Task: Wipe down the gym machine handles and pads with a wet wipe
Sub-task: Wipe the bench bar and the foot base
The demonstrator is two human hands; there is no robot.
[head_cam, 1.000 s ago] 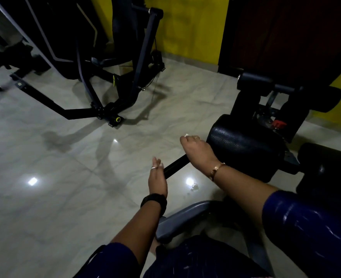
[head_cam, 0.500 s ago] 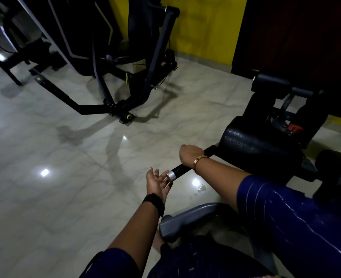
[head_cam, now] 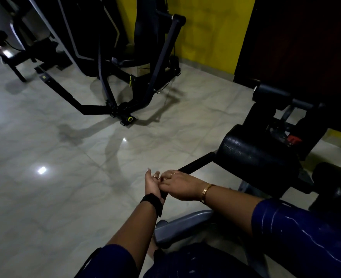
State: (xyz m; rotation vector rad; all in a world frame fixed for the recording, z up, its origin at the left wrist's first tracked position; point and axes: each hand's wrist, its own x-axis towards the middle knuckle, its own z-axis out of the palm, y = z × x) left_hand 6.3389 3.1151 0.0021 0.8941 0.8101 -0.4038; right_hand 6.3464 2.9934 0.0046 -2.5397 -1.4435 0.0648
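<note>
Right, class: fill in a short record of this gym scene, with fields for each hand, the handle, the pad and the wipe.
roller pad: black, no hand on it
handle: black bar projecting from the roller pad
left grip: open hand, beside the handle's near end
right grip: fingers curled over the handle
wet wipe: not visible
floor: glossy pale tiles

The handle [head_cam: 195, 162] runs from the roller pad [head_cam: 254, 155] at its right end down and leftward toward the person, above the floor [head_cam: 65, 177]. The right hand [head_cam: 180, 185] lies on the handle's near end, fingers curled over it. The left hand [head_cam: 152, 184] is just left of it, palm against that end. A second pad [head_cam: 334, 177] lies right of the roller pad, and a padded bar [head_cam: 274, 93] stands behind it. Another gym machine [head_cam: 145, 77] stands well behind on the left, before the wall [head_cam: 205, 27].
</note>
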